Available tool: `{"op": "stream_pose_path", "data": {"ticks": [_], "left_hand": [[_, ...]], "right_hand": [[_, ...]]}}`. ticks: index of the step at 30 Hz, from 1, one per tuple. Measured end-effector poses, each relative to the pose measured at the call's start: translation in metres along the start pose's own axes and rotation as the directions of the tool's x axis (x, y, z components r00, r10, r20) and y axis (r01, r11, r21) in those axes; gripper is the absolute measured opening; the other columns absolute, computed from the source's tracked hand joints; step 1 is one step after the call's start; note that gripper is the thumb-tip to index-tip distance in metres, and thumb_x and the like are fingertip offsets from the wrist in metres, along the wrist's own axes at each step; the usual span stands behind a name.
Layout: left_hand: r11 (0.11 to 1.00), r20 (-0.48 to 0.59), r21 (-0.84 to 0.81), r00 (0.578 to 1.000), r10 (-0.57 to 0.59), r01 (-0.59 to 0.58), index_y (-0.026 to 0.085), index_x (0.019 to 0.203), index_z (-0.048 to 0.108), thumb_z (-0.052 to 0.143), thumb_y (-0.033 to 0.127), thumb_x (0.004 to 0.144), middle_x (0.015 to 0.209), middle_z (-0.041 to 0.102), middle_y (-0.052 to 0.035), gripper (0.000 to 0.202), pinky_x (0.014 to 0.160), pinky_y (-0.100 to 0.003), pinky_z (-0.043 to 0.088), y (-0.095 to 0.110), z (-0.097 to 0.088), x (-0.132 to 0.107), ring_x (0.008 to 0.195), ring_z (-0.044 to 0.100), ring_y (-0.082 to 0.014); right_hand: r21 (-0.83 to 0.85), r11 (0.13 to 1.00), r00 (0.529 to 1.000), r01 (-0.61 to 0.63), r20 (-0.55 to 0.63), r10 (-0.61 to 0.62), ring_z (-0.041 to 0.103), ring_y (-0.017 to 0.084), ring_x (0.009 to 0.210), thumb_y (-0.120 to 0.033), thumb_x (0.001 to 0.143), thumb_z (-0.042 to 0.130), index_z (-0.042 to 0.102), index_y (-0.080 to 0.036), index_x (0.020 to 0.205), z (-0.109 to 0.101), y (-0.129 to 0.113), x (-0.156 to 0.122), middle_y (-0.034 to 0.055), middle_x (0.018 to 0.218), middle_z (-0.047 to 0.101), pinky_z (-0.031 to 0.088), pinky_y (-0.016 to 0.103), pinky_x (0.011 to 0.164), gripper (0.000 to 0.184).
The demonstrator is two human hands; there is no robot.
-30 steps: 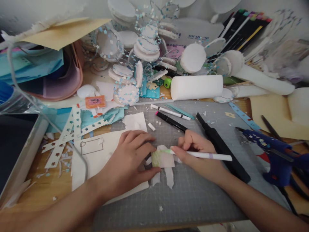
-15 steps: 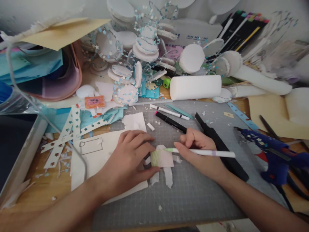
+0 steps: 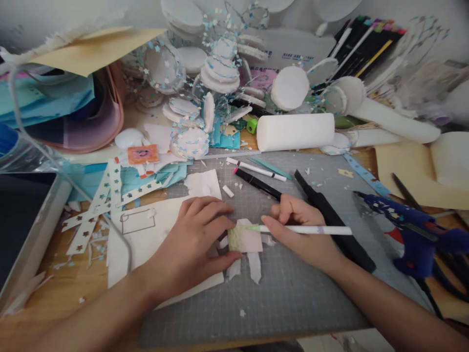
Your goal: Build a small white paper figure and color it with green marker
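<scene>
On the grey cutting mat (image 3: 278, 303) lies a small paper figure (image 3: 251, 239) with a square body and torn white strips as limbs. Yellow-green colouring covers its left part; the right part is pale pink. My left hand (image 3: 200, 234) steadies the figure at its left side, thumb at the lower edge and fingers at the upper, so part of that side is hidden. A white marker (image 3: 311, 230) with a green tip is pinched in my right hand (image 3: 296, 225), its tip touching the body near the top. Under my left wrist is a cream sheet (image 3: 135, 249) with a drawn rectangle.
A black marker (image 3: 256, 182), a white marker (image 3: 252, 168) and a black craft knife (image 3: 333, 220) lie beyond and beside my right hand. The blue glue gun (image 3: 417, 234) and scissors (image 3: 403, 188) are at the right. White discs (image 3: 220, 78) and a white roll (image 3: 296, 132) crowd the back.
The marker's tip has slid slightly left across the figure, with my right hand following. The left hand stays in place.
</scene>
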State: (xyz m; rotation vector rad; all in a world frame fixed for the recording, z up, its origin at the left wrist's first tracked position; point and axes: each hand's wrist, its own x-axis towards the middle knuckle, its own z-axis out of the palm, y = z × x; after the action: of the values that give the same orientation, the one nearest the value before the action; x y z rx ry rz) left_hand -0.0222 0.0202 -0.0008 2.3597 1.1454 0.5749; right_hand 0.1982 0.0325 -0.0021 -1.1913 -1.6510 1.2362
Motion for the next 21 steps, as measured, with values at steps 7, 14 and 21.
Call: {"op": "stream_pose_path", "data": {"ticks": [7,14,21], "left_hand": [[1.0,-0.003,-0.001,1.0,0.0,0.0,0.019,0.097,0.061,0.069,0.035,0.078,0.121,0.06,-0.0075,0.026,0.097,-0.045,0.034,0.0004,-0.0002,-0.0006,0.112,0.047,-0.0267],[1.0,-0.007,-0.008,1.0,0.005,-0.005,0.019,0.098,0.062,0.069,0.035,0.079,0.121,0.06,-0.0074,0.026,0.097,-0.045,0.035,-0.0002,-0.0002,-0.0006,0.113,0.047,-0.0266],[1.0,-0.015,-0.026,1.0,0.002,-0.003,0.02,0.099,0.063,0.069,0.034,0.079,0.12,0.061,-0.0081,0.025,0.097,-0.046,0.035,0.0013,-0.0017,-0.0013,0.113,0.048,-0.0273]], "right_hand": [[0.016,1.0,1.0,-0.009,0.024,0.008,0.03,0.006,0.047,-0.014,0.081,0.057,0.032,-0.021,0.061,-0.0009,-0.0009,0.0,-0.0083,0.057,0.034,0.022,0.02,0.042,0.032],[0.001,1.0,1.0,-0.003,0.03,0.003,0.029,0.006,0.048,-0.014,0.081,0.057,0.032,-0.021,0.062,-0.001,0.0013,0.0003,-0.008,0.059,0.034,0.022,0.02,0.042,0.032],[-0.005,1.0,0.999,-0.018,0.03,0.018,0.03,0.006,0.048,-0.019,0.082,0.059,0.034,-0.021,0.061,-0.0004,0.001,-0.0008,-0.0076,0.057,0.036,0.023,0.02,0.043,0.033]]}}
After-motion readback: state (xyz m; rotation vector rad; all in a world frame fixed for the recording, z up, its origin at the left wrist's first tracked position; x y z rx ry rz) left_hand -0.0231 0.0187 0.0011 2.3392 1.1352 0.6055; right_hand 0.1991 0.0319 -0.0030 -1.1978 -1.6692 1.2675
